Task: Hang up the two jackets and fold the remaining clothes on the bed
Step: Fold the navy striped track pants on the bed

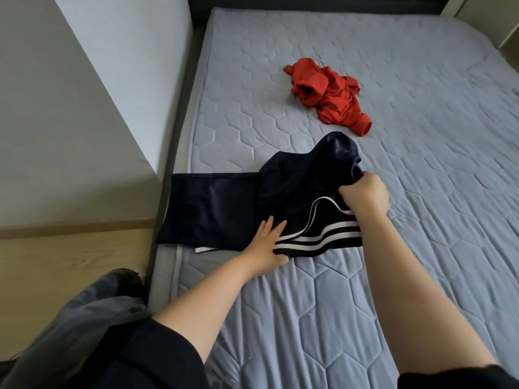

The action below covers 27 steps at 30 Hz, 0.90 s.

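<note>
Trousers fold best if the flat left hand pins the crease while the right hand, gripping bunched cloth, draws it over evenly.

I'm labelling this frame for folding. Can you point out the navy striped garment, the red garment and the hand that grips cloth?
navy striped garment (213,209): head view, on its flat dark panel.
red garment (328,96): head view, middle of the crumpled heap.
right hand (365,196): head view, back of the fist.
</note>
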### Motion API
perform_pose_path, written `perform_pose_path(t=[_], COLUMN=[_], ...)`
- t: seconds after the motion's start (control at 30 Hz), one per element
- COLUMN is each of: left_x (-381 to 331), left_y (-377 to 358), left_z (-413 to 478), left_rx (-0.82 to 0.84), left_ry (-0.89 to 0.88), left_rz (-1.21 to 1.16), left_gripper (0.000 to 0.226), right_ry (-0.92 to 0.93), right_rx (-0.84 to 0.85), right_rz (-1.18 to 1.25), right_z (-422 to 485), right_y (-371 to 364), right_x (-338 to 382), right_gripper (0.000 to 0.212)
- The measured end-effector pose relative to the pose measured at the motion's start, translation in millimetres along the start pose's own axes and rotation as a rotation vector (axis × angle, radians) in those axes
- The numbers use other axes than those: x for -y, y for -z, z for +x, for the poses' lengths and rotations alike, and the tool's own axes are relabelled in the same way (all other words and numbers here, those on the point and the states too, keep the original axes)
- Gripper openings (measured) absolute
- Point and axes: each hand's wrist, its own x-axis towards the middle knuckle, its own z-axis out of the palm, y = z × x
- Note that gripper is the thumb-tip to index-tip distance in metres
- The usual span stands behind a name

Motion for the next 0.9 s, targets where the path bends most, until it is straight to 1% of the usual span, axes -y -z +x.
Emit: perform_pose_path(t=[0.07, 0.13, 0.23, 0.3, 0.37, 0.4, 0.43, 0.47, 0.5, 0.53, 0.57, 0.6, 0.63, 0.67, 0.7, 0.73, 0.77, 0.9], left_x=[-16.9, -30.9, -36.0, -22.8, 3.4, 19.4, 34.9, 49.3, 63.1, 74.7, 82.1, 86.8, 90.9, 95.4, 99.7, 103.1, 103.6, 105.1], left_y=[0.1, 6.2, 21.1, 31.6, 47.7, 58.5, 73.3, 89.5, 106.0, 121.6, 134.9, 143.4, 146.4, 145.7, 142.6, 137.9, 132.8, 115.6], left_z=[6.5, 11.0, 11.9, 7.0, -1.1, -6.4, -12.7, -17.4, -20.2, -23.4, -27.5, -30.7, -33.0, -34.1, -34.1, -33.2, -33.3, -32.4], left_rx=[0.105, 0.152, 0.110, 0.033, -0.071, -0.121, -0.162, -0.200, -0.247, -0.307, -0.368, -0.410, -0.428, -0.454, -0.498, -0.545, -0.570, -0.626], left_ry=[0.006, -0.002, 0.004, 0.033, 0.107, 0.147, 0.174, 0.177, 0.158, 0.137, 0.154, 0.226, 0.331, 0.441, 0.532, 0.572, 0.591, 0.684], left_rz=[-0.136, -0.290, -0.562, -0.809, -1.059, -1.188, -1.319, -1.461, -1.573, -1.614, -1.573, -1.462, -1.302, -1.104, -0.912, -0.779, -0.705, -0.553], left_gripper=[0.082, 0.081, 0.074, 0.053, 0.031, 0.027, 0.029, 0.035, 0.043, 0.049, 0.052, 0.055, 0.056, 0.059, 0.065, 0.070, 0.073, 0.065], right_ry=[0.060, 0.122, 0.261, 0.377, 0.496, 0.543, 0.555, 0.506, 0.419, 0.341, 0.307, 0.300, 0.306, 0.292, 0.256, 0.208, 0.141, -0.173], right_rx=[-0.054, -0.092, -0.106, -0.043, 0.101, 0.221, 0.376, 0.551, 0.709, 0.787, 0.765, 0.664, 0.532, 0.435, 0.390, 0.380, 0.398, 0.562], right_rz=[-0.146, -0.264, -0.351, -0.351, -0.306, -0.259, -0.173, -0.052, 0.084, 0.187, 0.218, 0.201, 0.159, 0.112, 0.089, 0.081, 0.080, 0.312], right_z=[-2.3, -8.7, -25.7, -41.4, -57.4, -64.9, -71.7, -77.7, -83.7, -85.7, -85.0, -82.6, -77.7, -72.4, -67.3, -64.1, -61.5, -53.8], right_y=[10.0, 17.2, 19.8, 14.9, 4.0, -3.2, -10.5, -17.3, -23.9, -33.2, -43.9, -53.9, -64.0, -73.2, -81.5, -87.9, -93.4, -103.4], right_x=[15.7, 38.0, 77.4, 103.2, 127.1, 136.5, 144.2, 149.1, 150.3, 146.1, 140.2, 133.4, 123.9, 112.7, 101.2, 90.0, 79.2, 54.3], right_gripper=[0.017, 0.020, 0.020, 0.019, 0.025, 0.031, 0.036, 0.037, 0.036, 0.033, 0.032, 0.033, 0.034, 0.034, 0.033, 0.034, 0.039, 0.052])
